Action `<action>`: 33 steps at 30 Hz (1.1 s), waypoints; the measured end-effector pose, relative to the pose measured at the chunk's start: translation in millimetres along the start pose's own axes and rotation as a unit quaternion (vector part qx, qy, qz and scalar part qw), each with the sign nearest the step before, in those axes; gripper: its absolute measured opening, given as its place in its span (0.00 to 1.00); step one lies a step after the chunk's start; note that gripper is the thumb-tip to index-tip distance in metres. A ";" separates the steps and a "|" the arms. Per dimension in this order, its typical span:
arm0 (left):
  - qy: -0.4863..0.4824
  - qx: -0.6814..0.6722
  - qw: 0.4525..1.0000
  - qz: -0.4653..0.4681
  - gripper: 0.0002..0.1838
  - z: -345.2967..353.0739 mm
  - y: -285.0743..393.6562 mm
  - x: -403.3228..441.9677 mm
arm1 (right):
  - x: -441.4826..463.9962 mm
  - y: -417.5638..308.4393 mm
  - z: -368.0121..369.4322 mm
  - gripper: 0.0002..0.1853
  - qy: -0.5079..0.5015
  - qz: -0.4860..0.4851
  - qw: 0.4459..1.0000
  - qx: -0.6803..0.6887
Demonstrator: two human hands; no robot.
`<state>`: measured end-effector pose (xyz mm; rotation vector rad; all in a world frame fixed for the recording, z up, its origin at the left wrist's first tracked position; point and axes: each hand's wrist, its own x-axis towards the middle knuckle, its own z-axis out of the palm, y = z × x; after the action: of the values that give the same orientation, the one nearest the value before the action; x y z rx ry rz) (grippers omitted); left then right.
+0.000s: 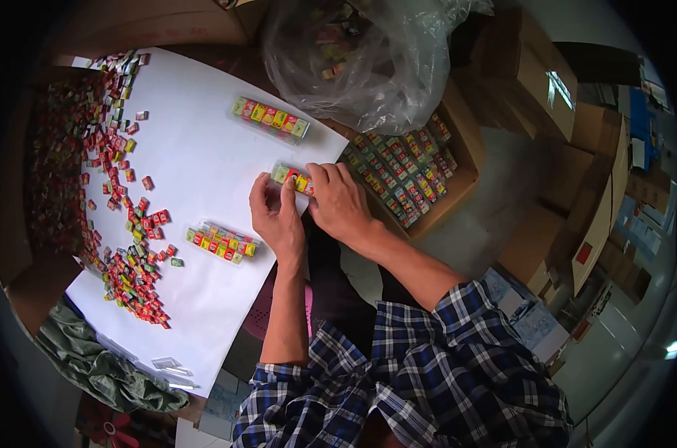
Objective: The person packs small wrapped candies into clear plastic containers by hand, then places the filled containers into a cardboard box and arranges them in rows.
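Between my two hands is a small clear pack [292, 179] filled with a row of red, yellow and green pieces, near the right edge of the white table [204, 157]. My left hand [279, 220] grips its left end, the fingers closed round it. My right hand [340, 200] holds the right end, fingers bent together and partly hiding it. Above lies another filled clear pack [270, 119]. To the lower left sit more filled packs [223, 243], side by side. Many loose small coloured pieces [133, 287] are spread along the table's left side.
At the right, a cardboard box [469, 160] holds rows of filled packs. A clear plastic bag [376, 82] hangs over its upper part. Empty clear cases [173, 367] lie at the table's bottom edge. A large box [17, 246] of loose pieces stands left; stacked cartons [532, 246] stand right.
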<state>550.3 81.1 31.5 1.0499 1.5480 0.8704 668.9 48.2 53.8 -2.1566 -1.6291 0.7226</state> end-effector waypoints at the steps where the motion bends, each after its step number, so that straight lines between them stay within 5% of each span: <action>1: -0.003 0.001 1.000 0.001 0.21 0.2 1.0 -0.8 | -1.7 1.8 1.2 0.30 0.020 -0.012 1.000 0.012; 16: -0.069 -0.030 0.997 0.000 0.24 28.7 21.4 -49.9 | -51.1 68.5 -32.4 0.28 0.120 -0.059 0.986 0.099; 22: -0.206 0.075 0.975 0.037 0.27 36.6 -23.0 -118.7 | -133.3 206.3 -61.9 0.27 0.147 0.126 0.981 0.026; 24: -0.229 0.110 0.967 0.034 0.28 31.3 -43.1 -140.6 | -150.2 266.2 -60.7 0.27 0.111 0.261 0.959 0.028; 33: -0.295 0.240 0.923 -0.059 0.28 19.9 -102.8 -231.1 | -134.1 420.0 -28.4 0.26 0.063 0.168 0.982 -0.053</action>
<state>571.2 -171.1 13.0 1.3903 1.2973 0.0477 986.4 -198.3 -129.5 -2.5324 -1.2810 0.5853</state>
